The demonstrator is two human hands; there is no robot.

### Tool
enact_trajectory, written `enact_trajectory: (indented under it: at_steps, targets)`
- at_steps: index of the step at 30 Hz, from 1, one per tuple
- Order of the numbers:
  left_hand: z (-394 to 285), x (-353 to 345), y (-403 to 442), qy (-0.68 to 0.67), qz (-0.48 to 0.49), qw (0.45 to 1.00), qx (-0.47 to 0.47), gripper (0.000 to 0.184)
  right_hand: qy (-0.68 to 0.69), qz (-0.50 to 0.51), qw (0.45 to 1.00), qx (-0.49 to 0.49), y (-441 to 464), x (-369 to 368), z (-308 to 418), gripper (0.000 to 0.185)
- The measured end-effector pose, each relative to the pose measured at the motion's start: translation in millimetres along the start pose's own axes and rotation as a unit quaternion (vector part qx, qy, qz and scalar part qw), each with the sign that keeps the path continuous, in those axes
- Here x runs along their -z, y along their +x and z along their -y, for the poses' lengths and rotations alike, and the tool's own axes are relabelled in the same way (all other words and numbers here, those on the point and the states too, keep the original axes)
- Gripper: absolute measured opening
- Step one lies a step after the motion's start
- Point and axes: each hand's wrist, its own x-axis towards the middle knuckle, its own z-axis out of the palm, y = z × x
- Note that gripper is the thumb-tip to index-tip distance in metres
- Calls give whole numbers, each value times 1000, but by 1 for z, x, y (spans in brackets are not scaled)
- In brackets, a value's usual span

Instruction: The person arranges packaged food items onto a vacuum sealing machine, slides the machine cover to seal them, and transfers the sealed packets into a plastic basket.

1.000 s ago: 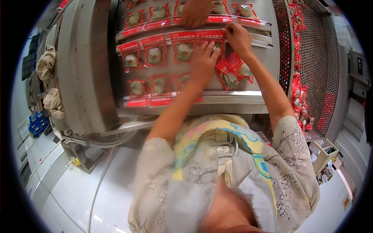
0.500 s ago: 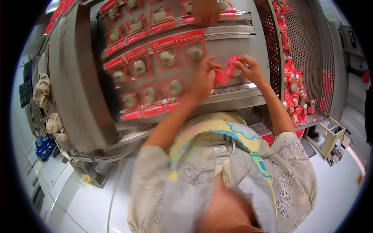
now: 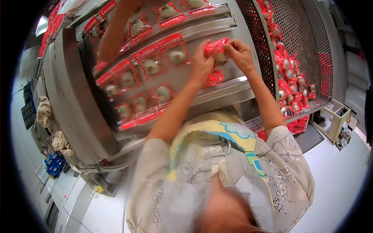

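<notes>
Red packet [image 3: 216, 46] pinched between both hands, just above the metal desk [image 3: 244, 30].

The left hand [image 3: 203, 61] grips its left end with fingers and thumb, while the right hand [image 3: 240, 55] pinches the upper right edge, so the two hands are near each other, clamped on the same wrapper; a pale, round item shows below the red part. Just under them, a second red packet [image 3: 215, 77] lies beside the front rail [image 3: 229, 88]. To the left, a middle row of packets [image 3: 150, 66] and a nearer row [image 3: 142, 104] lie flat, each with a pale round item inside. Another person's hand [image 3: 110, 50] reaches over the far left packets; whether it touches one, I cannot tell. On the right, a perforated bin [image 3: 305, 46] holds a heap of packets [image 3: 289, 87].
</notes>
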Motion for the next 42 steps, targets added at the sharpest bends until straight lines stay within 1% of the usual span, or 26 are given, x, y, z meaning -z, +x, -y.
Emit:
enact_trajectory:
  at_steps: [1,3,4,5,6,8,10,12,13,16,17,19,20,22,24,25,28,31,32,34,35,38,39,40,41,42]
  targets:
    - [4,-2,1,-48,4,998,38,29,-4,18,1000,10,0,-1,2,15]
    - [10,-6,1,-144,12,983,116,29,-36,17,999,30,6,6,0,15]
    - [13,-6,2,-130,12,984,118,28,-52,17,998,41,12,12,-1,15]
    - [9,-4,3,-115,11,986,120,28,-133,25,987,90,21,21,3,19]
    - [4,-3,4,-100,10,987,122,27,-138,23,988,69,24,22,4,21]
    - [-5,-9,5,-124,-29,981,148,29,-149,19,988,28,28,21,8,24]
    - [-8,-11,9,-129,-50,979,150,32,-105,5,994,-23,31,16,1,29]
    - [21,-11,12,-70,-75,987,122,34,-65,0,994,-86,21,8,4,30]
    - [38,-11,13,-41,-88,989,108,35,-67,6,996,-57,15,3,6,31]
    - [12,-14,5,-40,-124,980,148,37,7,-4,990,-143,15,-3,3,30]
    - [11,-15,1,-56,-125,978,157,38,16,-24,985,-173,18,-3,0,29]
    - [11,-17,-3,-86,-127,973,171,40,-28,-3,985,-170,24,-3,-1,28]
    - [15,-18,-2,-100,-144,962,208,43,-50,6,985,-167,27,-3,1,28]
    - [29,-20,-3,-128,-174,934,284,48,-166,5,972,-166,31,-7,5,31]
    - [23,-20,-3,-166,-200,921,292,46,-269,27,947,-171,37,-7,1,32]
    - [18,-20,-3,-182,-207,912,304,44,-292,34,940,-173,41,-7,-5,33]
    - [8,-19,4,-240,-222,878,350,41,-319,36,927,-195,52,-11,-2,35]
    - [-4,-18,16,-278,-231,849,385,40,-275,21,942,-189,61,-13,-9,33]
    - [-6,-17,20,-286,-234,841,395,41,-260,-2,953,-156,61,-15,-11,32]
    - [-1,-14,23,-301,-215,850,375,37,-227,-47,969,-90,58,-21,-15,32]
    - [-2,-12,25,-308,-205,855,364,35,-192,-60,974,-103,56,-22,-15,31]
    - [-14,-13,16,-289,-190,901,263,36,-98,-85,983,-129,56,-25,-15,32]
    - [-7,-19,10,-211,-210,937,184,40,-75,-85,985,-132,56,-25,-17,32]
    - [6,-28,2,-129,-227,960,104,47,-52,-86,986,-136,55,-24,-20,32]
    - [3,-31,-3,-46,-240,969,22,54,-73,-65,985,-144,55,-23,-23,32]
    - [0,-28,-7,22,-205,979,-3,60,-94,-45,983,-153,57,-22,-27,31]
